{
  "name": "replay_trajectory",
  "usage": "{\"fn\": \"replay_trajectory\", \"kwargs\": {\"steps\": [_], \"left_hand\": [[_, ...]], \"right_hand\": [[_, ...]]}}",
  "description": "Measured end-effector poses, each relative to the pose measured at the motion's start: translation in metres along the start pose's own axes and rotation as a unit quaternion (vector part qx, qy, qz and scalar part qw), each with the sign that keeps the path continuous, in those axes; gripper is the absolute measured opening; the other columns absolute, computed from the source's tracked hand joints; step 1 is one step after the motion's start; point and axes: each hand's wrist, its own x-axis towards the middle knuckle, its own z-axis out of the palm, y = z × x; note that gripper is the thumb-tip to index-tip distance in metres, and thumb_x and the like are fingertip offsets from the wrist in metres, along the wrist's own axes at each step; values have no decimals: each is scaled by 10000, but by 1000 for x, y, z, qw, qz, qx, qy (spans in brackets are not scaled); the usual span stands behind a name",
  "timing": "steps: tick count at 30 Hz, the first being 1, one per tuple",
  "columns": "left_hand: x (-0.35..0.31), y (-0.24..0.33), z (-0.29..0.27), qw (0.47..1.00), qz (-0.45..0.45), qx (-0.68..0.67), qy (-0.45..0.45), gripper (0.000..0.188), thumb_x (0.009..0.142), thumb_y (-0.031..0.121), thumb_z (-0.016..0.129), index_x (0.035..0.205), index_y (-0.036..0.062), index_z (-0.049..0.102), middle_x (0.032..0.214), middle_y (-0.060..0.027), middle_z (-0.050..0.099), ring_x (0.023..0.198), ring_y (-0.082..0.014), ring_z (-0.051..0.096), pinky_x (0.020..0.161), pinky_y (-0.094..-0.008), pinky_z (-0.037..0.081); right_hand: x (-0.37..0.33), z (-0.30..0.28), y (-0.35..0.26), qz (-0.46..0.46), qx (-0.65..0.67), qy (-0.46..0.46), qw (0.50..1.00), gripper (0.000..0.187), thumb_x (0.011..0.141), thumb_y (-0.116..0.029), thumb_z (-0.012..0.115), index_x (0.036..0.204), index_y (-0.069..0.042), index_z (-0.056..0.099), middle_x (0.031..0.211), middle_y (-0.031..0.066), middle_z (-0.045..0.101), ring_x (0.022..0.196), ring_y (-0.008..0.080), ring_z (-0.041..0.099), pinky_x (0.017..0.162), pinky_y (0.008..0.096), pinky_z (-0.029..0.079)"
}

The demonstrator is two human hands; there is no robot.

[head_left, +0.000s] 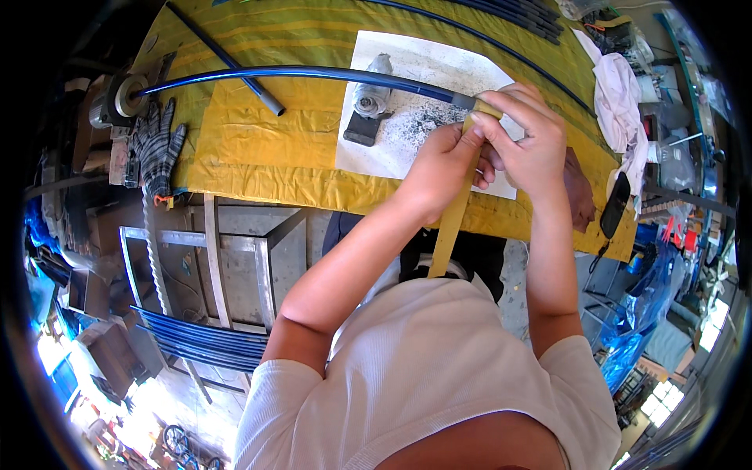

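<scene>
A long glossy blue rod (313,73) stretches across the bench, its left end at a round spindle-like fitting (129,95). Yellowish tape (447,235) hangs as a strip from the rod's right end down toward my body. My left hand (442,164) pinches this strip just below the rod. Thumb and fingers of my right hand (526,133) close on the rod's taped tip. Under the hands lies a white paper sheet (489,74) covered with dark specks. A crumpled grey tube (374,84) and a dark block (362,130) rest on its left part.
A yellow cover (266,164) spreads over the bench. A shorter dark rod (223,56) passes beneath the long one. More rods (509,17) lie at the back. A grey knitted glove (159,145) is at left; a pink cloth (619,102) and black phone-like object (616,205) are at right.
</scene>
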Motion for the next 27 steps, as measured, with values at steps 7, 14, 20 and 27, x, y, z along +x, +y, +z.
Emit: {"fn": "replay_trajectory", "kwargs": {"steps": [7,14,20,27], "left_hand": [[2,-7,7,1000,-2,-13,-5,324,974,286,411,883,4,541,754,-58,569,611,-117,512,577,-247,424],[2,-7,8,1000,0,-7,-13,325,974,287,409,881,5,542,749,-56,567,608,-115,508,578,-247,424],[-2,-2,1,1000,2,-5,4,331,976,290,405,860,9,537,737,-57,563,606,-117,508,576,-251,424],[-4,7,-10,1000,17,-5,14,320,987,246,374,857,-2,530,721,-65,564,582,-113,507,557,-243,432]], "right_hand": [[-5,-9,0,19,8,-4,1000,225,647,-58,746,844,10,661,752,107,627,716,250,575,653,318,467],[-6,-11,-3,25,9,-2,1000,225,644,-44,749,844,9,662,768,105,631,736,243,590,674,307,476],[1,-2,-4,-4,3,-4,1000,227,630,-48,751,835,4,667,744,100,634,717,240,594,682,312,476],[13,11,-12,-3,25,-7,1000,223,619,-49,742,825,0,671,726,95,634,701,236,593,690,311,472]]}}
